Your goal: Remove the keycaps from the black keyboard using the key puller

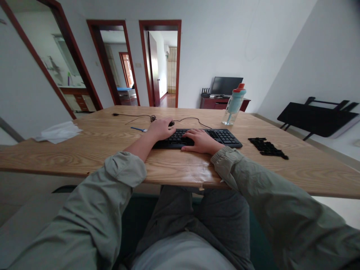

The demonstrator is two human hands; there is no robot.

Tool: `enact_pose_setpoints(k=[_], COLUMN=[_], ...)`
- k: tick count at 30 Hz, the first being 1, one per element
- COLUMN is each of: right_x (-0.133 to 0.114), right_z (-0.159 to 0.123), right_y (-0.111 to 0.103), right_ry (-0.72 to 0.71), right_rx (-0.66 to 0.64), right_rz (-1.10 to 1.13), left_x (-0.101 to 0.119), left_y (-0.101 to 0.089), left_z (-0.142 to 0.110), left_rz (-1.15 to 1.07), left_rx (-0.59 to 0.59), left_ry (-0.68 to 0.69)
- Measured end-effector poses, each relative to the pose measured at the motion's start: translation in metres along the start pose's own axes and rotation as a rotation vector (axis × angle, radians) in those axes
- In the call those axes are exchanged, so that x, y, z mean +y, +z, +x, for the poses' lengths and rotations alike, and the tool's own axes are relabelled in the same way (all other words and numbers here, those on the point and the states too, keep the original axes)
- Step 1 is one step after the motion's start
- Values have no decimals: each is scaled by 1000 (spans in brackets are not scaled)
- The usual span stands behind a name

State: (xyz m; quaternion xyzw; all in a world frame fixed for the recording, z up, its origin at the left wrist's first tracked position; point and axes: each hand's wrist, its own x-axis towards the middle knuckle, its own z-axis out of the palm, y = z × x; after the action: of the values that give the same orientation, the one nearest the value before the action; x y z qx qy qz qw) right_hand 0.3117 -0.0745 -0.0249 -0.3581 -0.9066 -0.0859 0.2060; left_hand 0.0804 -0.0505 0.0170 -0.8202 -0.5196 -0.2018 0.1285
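Note:
A black keyboard [231,139] lies across the middle of the wooden table, partly covered by both hands. My left hand [161,129] is over its left end, fingers closed around a small dark piece [171,123] too small to identify for sure. My right hand [203,141] rests on the keyboard's middle, fingers stretched over the keys and thumb out along the front edge. To the right of the keyboard lies a flat cluster of small black pieces [268,147] that look like loose keycaps. A thin blue-handled tool [137,129] sticks out behind my left wrist.
A black cable [132,115] with a tied bundle runs behind the keyboard on the table [107,150]. A clear bottle with a red and teal lid [235,105] stands at the back right. White tissue or cloth [59,132] lies at the left edge.

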Motion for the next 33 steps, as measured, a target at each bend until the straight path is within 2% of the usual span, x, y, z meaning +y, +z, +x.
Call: enact_pose_setpoints(k=[10, 17, 25, 33], right_x=[-1, -2, -6, -6], right_z=[-4, -5, -3, -4], right_y=[-6, -17, -15, -13], right_ry=[35, 108, 127, 114], right_rx=[37, 231, 392, 381], right_rz=[116, 171, 227, 216], left_x=[-6, 3, 15, 16], left_y=[4, 2, 1, 1], left_z=[-1, -3, -3, -4], left_rz=[-30, 0, 35, 40], left_rx=[-4, -8, -55, -86], left_ry=[17, 74, 112, 112])
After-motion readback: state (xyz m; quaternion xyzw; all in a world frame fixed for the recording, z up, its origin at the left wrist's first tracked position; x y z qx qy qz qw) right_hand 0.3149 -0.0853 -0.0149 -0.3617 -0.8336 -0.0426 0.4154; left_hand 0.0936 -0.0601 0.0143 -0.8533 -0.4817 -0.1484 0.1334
